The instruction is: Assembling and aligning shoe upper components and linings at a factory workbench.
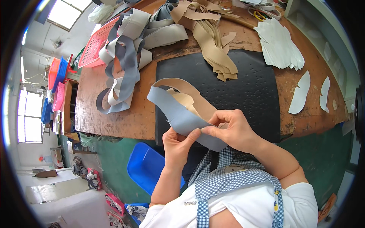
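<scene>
Between my two hands is a curved shoe-upper piece (178, 116), blue-grey outside and tan inside, bent into a loop over the front edge of a black mat. My left hand (177, 142) pinches its lower edge, thumb on the blue-grey face. Close beside it, my right hand (232, 129) grips the same edge between thumb and fingers. The two thumb tips nearly meet. A cream lining (184, 102) shows within the loop. My right fingertips are partly hidden behind the piece.
The black mat (243, 91) lies on a worn wooden table (118, 125). Tan strips (216, 57), looped grey strips (127, 64) and white cut pieces (279, 43) lie around it. A pink basket (98, 43) stands far left; a blue stool (144, 167) is below the table edge.
</scene>
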Action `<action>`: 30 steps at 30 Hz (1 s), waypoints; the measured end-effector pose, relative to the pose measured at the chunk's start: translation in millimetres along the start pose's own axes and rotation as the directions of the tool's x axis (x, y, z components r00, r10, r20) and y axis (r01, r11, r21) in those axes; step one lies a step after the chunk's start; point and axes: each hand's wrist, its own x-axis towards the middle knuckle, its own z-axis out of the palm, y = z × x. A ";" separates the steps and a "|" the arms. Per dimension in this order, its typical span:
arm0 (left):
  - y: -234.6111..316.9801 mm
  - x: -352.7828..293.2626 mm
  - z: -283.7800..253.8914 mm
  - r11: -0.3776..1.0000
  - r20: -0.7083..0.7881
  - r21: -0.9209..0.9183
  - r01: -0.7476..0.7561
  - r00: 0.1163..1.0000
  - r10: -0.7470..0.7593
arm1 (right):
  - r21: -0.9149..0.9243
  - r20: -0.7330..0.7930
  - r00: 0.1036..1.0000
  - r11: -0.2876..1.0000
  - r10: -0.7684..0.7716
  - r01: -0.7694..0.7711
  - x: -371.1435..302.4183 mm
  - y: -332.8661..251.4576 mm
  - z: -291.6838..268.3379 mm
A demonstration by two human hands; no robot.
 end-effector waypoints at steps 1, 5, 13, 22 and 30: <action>0.7 0.3 1.9 1.000 -0.012 -0.011 0.002 1.000 -0.002 | -0.001 -0.001 1.000 1.000 0.000 0.000 -0.2 -0.1 -0.2; 4.7 10.4 -7.0 0.990 -0.052 -0.132 0.045 0.997 -0.052 | -0.064 -0.002 1.000 0.998 -0.022 0.022 -4.5 3.5 -1.5; 12.8 7.8 -11.3 0.994 -0.012 -0.089 0.065 0.998 -0.066 | -0.089 0.011 0.999 0.995 -0.053 0.054 -3.5 -7.6 1.6; 36.4 10.1 -11.0 0.994 -0.027 -0.109 0.017 0.999 -0.020 | -0.246 0.118 0.991 0.966 -0.056 0.084 -2.2 -27.8 0.9; 47.7 11.0 -8.2 0.998 -0.033 -0.037 -0.050 0.998 0.048 | -0.144 0.061 0.987 0.977 -0.151 0.159 5.6 -38.7 7.7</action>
